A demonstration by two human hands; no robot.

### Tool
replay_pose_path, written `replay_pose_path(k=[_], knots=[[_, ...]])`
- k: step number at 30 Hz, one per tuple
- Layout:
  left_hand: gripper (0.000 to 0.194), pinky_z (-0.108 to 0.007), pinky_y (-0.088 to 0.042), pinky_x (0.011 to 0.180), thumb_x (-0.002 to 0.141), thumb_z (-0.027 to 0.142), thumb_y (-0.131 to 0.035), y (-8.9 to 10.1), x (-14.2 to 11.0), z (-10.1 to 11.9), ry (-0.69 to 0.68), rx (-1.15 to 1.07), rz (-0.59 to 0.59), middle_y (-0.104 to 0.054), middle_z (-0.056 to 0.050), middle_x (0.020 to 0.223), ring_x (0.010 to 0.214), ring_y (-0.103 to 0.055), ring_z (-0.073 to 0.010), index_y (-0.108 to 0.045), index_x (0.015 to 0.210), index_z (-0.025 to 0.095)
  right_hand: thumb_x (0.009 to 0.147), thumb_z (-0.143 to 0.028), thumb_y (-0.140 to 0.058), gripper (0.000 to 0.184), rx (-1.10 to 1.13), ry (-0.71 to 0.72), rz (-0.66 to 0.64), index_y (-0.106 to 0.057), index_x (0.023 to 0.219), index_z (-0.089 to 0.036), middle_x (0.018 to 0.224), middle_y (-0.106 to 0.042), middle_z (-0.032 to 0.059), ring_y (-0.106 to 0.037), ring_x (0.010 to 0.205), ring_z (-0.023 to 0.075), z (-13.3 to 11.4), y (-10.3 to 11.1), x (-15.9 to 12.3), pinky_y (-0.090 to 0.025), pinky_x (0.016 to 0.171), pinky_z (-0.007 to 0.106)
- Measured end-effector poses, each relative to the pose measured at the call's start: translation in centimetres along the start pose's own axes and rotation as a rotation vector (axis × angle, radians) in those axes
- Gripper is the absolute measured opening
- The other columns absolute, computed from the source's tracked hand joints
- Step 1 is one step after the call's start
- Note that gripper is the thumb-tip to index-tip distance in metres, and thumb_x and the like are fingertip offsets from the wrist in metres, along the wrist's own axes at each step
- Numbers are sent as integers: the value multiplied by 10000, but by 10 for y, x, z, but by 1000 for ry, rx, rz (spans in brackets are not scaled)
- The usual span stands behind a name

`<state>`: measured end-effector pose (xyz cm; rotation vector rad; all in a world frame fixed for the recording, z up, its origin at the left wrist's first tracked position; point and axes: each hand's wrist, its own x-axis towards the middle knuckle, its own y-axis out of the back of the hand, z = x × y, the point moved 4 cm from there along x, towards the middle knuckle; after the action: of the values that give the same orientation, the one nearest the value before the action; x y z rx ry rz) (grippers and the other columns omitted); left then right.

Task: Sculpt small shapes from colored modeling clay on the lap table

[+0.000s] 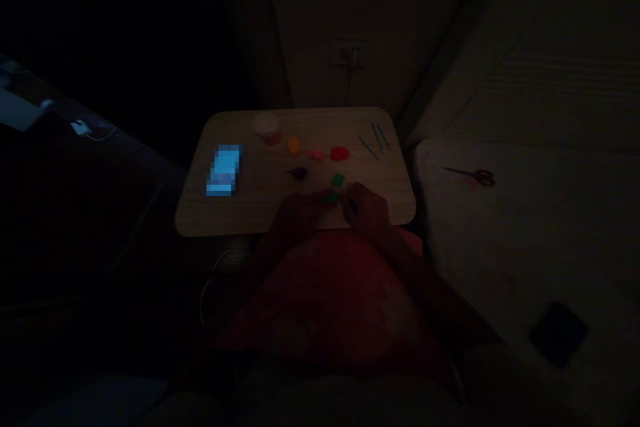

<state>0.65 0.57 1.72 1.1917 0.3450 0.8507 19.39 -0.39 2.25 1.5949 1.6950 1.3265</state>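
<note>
The room is very dark. Over the near edge of a light wooden tray table (235,217), my left hand (300,215) has its fingertips on a small green clay piece (331,197). My right hand (367,211) is curled just beside that piece, and I cannot tell whether it touches it. A second green clay lump (338,180) lies just beyond. Farther back are a red lump (339,154), a pink piece (315,155), an orange piece (294,145) and a dark purple piece (299,173). Neither hand touches these.
A white-lidded tub (266,127), a blurred glowing phone (225,170) and thin teal sticks (375,142) stand on the table. Scissors (473,177) lie on a pale padded surface (500,247) to the right. Red cloth (325,300) covers my lap. A wall socket (350,52) is behind.
</note>
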Motion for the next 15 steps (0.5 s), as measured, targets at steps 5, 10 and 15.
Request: replay_pose_path(k=[5, 10, 15], knots=[[552, -429, -551, 1002, 904, 133, -534, 1, 0, 1, -23, -21, 9, -503, 9, 1591, 1279, -657, -245, -630, 1410, 333, 976, -227, -520, 169, 73, 24, 53, -669, 899, -199, 969, -668, 92, -624, 880, 217, 2, 0, -3, -437, 709, 306], [515, -436, -555, 991, 913, 146, -533, 0, 2, 0, -22, -12, -5, -568, 2, 1536, 1227, -689, -245, -651, 1384, 315, 1007, -251, -499, 210, 25, 7, 52, -669, 897, -195, 977, -665, 98, -613, 867, 215, 2, -1, -4, -407, 675, 306], [505, -432, -552, 1001, 936, 162, -499, 0, 2, 1, -31, -8, -5, -569, 6, 1538, 1229, -684, -231, -642, 1394, 317, 994, -241, -516, 196, -19, -23, 8, -679, 896, -192, 991, -672, 98, -605, 833, 206, -1, -1, 1, -369, 637, 299]])
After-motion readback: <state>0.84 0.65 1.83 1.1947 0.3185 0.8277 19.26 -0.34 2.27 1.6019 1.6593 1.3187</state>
